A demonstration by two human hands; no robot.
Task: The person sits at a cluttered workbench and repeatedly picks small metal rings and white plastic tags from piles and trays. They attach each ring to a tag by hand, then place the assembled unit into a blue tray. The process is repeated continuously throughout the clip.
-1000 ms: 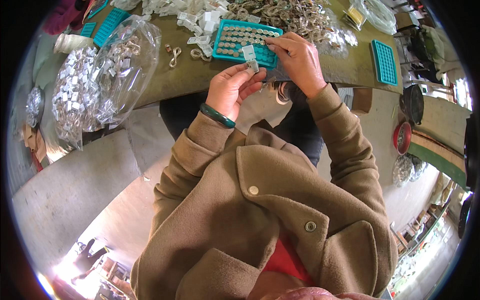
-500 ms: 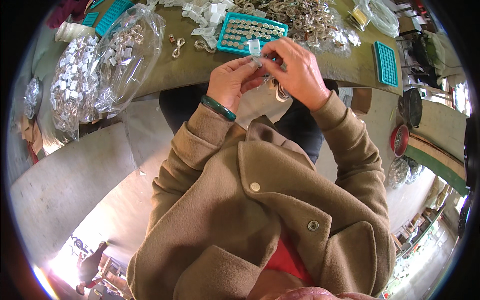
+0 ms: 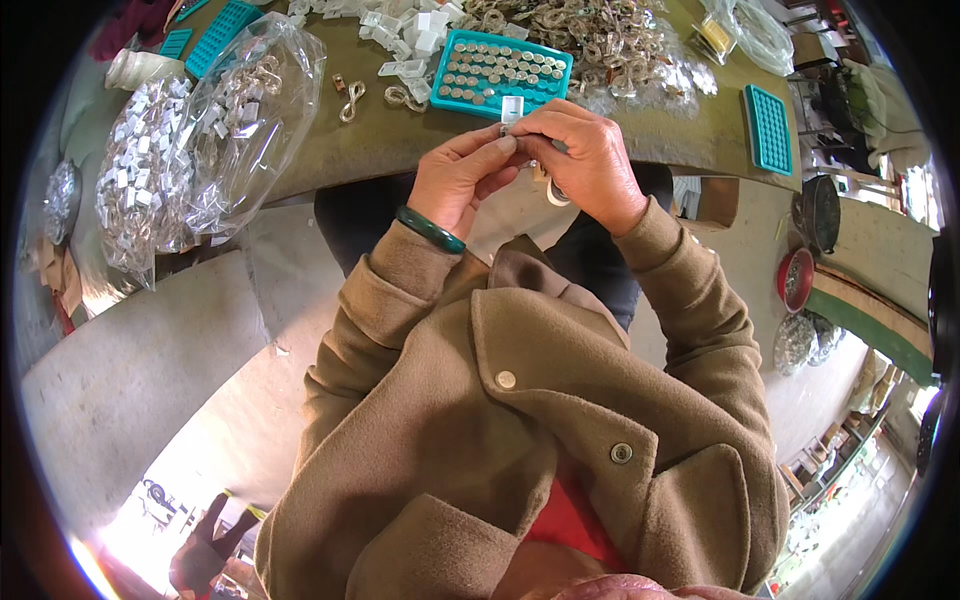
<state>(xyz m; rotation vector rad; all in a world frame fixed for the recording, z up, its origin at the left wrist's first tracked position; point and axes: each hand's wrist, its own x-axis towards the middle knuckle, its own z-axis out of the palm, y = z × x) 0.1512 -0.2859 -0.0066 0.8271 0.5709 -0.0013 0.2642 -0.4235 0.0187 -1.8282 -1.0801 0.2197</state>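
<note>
Head view, workshop interior. Olive tabletop (image 3: 370, 145) across the upper part, red bowl (image 3: 797, 280) off to the right, another person (image 3: 200, 555) far off, lower left. On the tabletop: bulging clear bag (image 3: 145, 175) at left, looped cord (image 3: 350, 102) lying alone, loose white boxes (image 3: 400, 35) heaped at the back, big tangled pile of coils (image 3: 600, 40) beside them, spare teal tray (image 3: 768, 130) at the right end.

Centre: teal tray (image 3: 466, 108) with rows of silver discs (image 3: 510, 72), some slots without one. Small white case (image 3: 513, 107) is just in front of it, up between the hands, flap standing open; lower part hidden by fingers.

Left hand (image 3: 452, 180) pinches the case low, thumb against fingers, narrow grip. Right hand (image 3: 597, 165) has thumb and fingers bunched at the same spot; cannot tell whether anything sits between them.

Risks, my judgement: pinch looks small, so a push from the right could twist the case loose. Hands are by the near edge, so a dropped piece could land on the dark trousers (image 3: 350, 235). Right knuckles are near the tray; a bump could jog discs out of their slots.
</note>
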